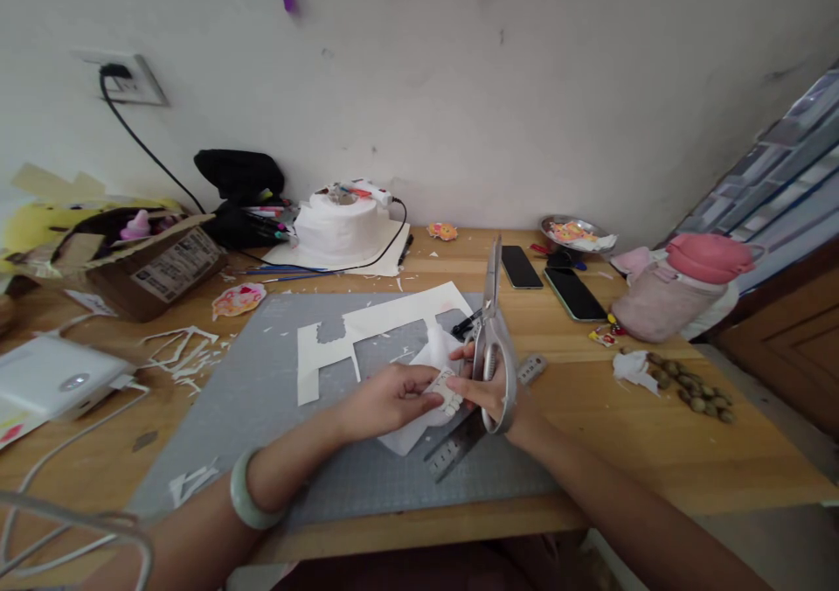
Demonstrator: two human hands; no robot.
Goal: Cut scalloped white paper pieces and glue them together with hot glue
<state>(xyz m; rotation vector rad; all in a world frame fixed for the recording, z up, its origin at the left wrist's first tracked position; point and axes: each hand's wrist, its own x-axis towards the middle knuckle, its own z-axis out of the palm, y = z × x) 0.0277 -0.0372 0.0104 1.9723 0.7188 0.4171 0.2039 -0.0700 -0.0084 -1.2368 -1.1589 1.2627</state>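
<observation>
A small white paper cutout (450, 396) with a scalloped edge is held between both hands over the grey cutting mat (275, 337). My left hand (393, 399), with a pale green bangle on the wrist, pinches its left side. Thumb and fingers of my right hand (491, 390) grip its right side, and the same hand carries grey-handled scissors (491, 311), blades pointing up. Beneath the hands lie a metal ruler (449, 451) and white tissue (403, 438). A cut-up sheet of white paper (386, 316) rests behind them.
Paper scraps (180, 355), a power bank (65, 377) with cables and a cardboard box (157, 263) lie left. At the back stand a tissue roll (341, 228) and a metal bowl (557, 228). Two phones (521, 267), a pink bottle (682, 289) and small brown fruits (695, 388) are right.
</observation>
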